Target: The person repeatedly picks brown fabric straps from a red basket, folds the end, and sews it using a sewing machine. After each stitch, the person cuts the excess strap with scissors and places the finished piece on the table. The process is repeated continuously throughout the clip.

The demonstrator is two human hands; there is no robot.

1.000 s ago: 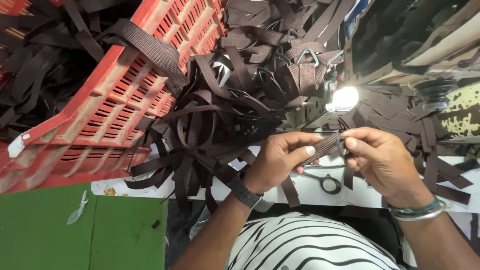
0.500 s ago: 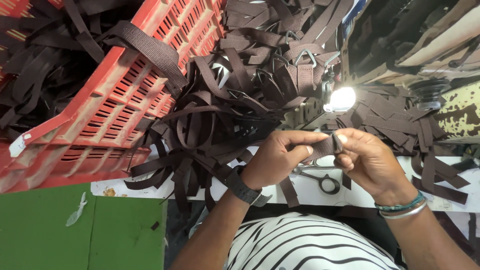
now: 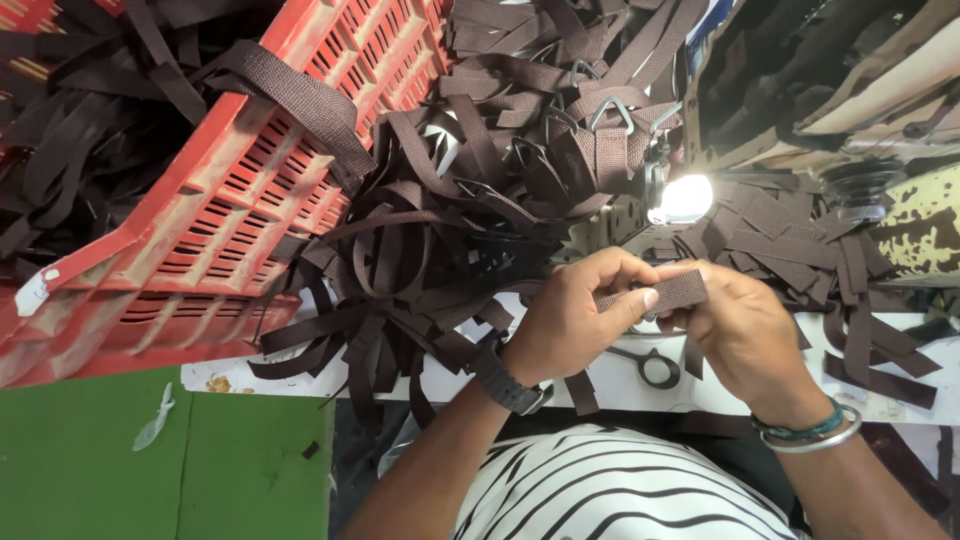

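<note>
Two bare hands meet over the white table edge, both pinching one short piece of dark brown webbing strap between them. The left hand, with a dark wristwatch on its wrist, clamps the strap's near end under its thumb and fingers; the right hand, wearing a teal and a metal bangle, closes its fingers on the other end, so the strap lies flat across the gap from hand to hand. Just below the hands a pair of black-handled scissors lies on the table. Behind them a big heap of cut brown straps spreads across the table, some with metal triangle rings threaded on. A red plastic crate, tilted and full of more straps, stands to the left of the heap. A small bright lamp shines just above the hands, near a sewing machine at the right. A striped shirt shows at the bottom.
</note>
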